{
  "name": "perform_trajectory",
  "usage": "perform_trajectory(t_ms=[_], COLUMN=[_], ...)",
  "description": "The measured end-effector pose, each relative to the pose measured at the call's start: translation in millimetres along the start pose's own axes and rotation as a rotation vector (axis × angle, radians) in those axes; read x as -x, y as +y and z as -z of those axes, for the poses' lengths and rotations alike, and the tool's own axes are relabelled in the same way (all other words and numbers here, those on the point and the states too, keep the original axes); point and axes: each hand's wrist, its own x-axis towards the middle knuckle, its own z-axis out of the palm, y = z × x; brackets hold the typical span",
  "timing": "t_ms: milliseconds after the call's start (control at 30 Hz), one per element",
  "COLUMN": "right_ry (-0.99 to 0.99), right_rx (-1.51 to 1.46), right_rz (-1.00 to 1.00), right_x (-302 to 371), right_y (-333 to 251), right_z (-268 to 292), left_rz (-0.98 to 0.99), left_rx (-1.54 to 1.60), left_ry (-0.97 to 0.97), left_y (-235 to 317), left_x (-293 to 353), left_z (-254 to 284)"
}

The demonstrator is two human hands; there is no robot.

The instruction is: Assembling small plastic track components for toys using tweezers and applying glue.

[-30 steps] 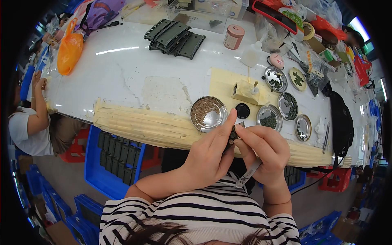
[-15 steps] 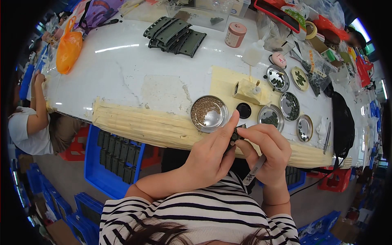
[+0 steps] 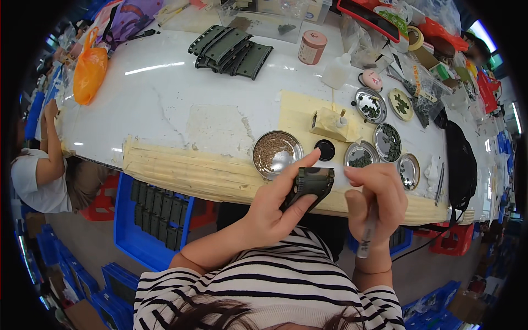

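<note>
The right hand (image 3: 383,206) drew aside (white table (image 3: 140,104), blue crate (image 3: 123,220) below).

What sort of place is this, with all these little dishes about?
It looks like a small-parts assembly workshop: the person's left hand holds a dark green part, metal dishes of tiny pieces stand on the bench, and a blue crate holds rows of dark green parts.

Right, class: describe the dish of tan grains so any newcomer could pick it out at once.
On the white table, follow the padded yellowish near edge rightward to just beyond the person's left hand. There sits a round, shiny metal dish. Its tan grains set it apart from the dishes farther right, which hold dark green pieces.
</note>
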Motion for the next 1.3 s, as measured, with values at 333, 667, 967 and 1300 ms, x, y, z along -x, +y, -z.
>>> perform_trajectory(t_ms=[333,667,967,1300], right_ry=[0.088,-0.012,-0.017,-0.031], right_rx=[-0.068,-0.031,-0.009,0.006], right_rz=[-0.100,0.000,0.068,0.070], right_x=[4,7,13,13], right_y=[12,-1,4,3], right_z=[3,-9,-15,-13], left_rz=[0.043,0.198,0.162,0.172], left_rx=[0.331,0.570,0.519,0.506], left_ry=[-0.094,-0.053,-0.035,0.002], left_y=[-3,2,2,6], left_x=[-1,-2,-1,0], left_z=[16,14,13,11])
